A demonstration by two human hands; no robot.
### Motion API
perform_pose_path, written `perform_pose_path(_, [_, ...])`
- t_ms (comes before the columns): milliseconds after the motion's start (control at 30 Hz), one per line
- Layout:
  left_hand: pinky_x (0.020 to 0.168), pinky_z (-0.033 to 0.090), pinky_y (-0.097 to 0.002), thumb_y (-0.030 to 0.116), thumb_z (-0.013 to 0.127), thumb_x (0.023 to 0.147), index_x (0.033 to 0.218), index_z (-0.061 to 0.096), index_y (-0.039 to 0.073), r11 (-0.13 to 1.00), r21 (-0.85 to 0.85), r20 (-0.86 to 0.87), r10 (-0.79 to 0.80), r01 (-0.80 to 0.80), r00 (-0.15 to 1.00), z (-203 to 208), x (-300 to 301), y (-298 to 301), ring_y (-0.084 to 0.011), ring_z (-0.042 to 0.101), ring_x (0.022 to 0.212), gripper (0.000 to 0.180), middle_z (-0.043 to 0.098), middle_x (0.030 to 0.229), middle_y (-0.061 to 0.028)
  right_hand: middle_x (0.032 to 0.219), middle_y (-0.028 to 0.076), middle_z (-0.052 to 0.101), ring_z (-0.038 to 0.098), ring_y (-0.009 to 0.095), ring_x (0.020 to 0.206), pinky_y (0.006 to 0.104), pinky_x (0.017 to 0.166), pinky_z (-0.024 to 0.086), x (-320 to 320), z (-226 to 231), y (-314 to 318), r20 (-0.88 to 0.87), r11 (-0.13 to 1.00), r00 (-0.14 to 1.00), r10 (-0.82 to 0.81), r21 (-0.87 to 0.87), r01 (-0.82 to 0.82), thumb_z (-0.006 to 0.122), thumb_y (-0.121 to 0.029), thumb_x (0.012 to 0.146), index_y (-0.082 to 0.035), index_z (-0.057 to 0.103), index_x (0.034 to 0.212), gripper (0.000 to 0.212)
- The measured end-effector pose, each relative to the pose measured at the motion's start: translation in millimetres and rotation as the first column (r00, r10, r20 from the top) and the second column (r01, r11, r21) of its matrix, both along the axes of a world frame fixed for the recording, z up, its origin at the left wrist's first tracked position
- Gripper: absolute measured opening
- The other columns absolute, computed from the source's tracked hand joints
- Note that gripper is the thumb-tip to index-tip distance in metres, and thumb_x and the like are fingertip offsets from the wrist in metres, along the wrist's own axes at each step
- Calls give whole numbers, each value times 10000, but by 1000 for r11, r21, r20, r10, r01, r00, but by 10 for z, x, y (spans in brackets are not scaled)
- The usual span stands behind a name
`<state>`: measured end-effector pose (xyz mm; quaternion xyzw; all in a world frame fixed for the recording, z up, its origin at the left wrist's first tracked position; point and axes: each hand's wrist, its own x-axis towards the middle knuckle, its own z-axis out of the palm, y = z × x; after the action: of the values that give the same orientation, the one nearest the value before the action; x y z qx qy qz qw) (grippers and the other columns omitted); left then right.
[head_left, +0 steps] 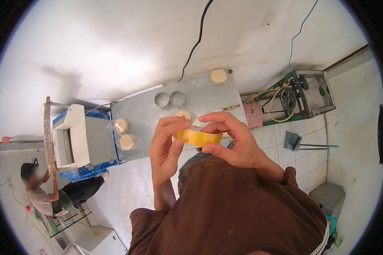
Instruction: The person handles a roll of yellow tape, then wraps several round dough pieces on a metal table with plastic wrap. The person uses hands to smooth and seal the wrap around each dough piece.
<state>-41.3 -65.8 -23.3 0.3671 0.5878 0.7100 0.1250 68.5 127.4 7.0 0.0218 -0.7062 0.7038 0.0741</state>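
At centre view, we are pinching a yellow tape roll with left hand and right hand, seemingly seeking its loose end; the next move is probably calling for a steady grip. Two metal rings are sitting at eleven o'clock on the grey surface, a pale round at nine.

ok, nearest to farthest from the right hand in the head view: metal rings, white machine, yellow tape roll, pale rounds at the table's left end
1. Yellow tape roll: in the right hand
2. Metal rings: left, on the table
3. Pale rounds: table's left end
4. White machine: far left, past the table
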Motion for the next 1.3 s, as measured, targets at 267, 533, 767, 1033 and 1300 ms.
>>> perform_pose_path(267, [1016,479,-377,150,780,925,1325,675,36,982,-116,-60,-159,151,985,138,-106,-77,-281,599,1189,429,633,1252,-148,1058,91,713,677,134,988,302,891,522,4,31,72,5,998,999,-36,57,36,668,-92,1018,-46,504,1474,487])
perform_pose_path(533, [860,482,-334,52,778,878,1233,667,99,941,-186,-107,-307,284,946,205,-101,-79,-232,568,1063,375,574,1157,-121,1021,88,704,654,129,936,276,865,502,-7,-3,103,-10,995,999,40,-93,-41,570,-87,1067,-43,419,1521,481])
perform_pose_path(767, [753,533,-250,-43,700,935,1124,563,100,941,-93,201,-302,326,932,139,137,34,-171,575,1058,274,491,1204,-104,1006,80,701,639,116,930,256,838,483,3,-20,103,10,990,997,79,-121,-77,552,-75,1071,-42,370,1543,506])
perform_pose_path(1033, [620,619,-236,-81,722,914,1009,573,52,973,-19,292,-214,229,932,137,214,92,-136,679,887,221,505,1196,-128,967,70,669,530,65,789,214,716,412,26,0,107,81,980,994,69,-191,-52,600,-237,1087,-25,303,1561,598])
perform_pose_path(1300, [800,576,-255,-91,751,893,1057,555,36,982,68,213,-187,177,959,35,252,158,-157,675,997,285,553,1228,-159,976,106,682,595,95,844,227,758,449,20,-69,144,-5,982,999,34,-187,-35,616,-258,1080,-8,261,1565,651])
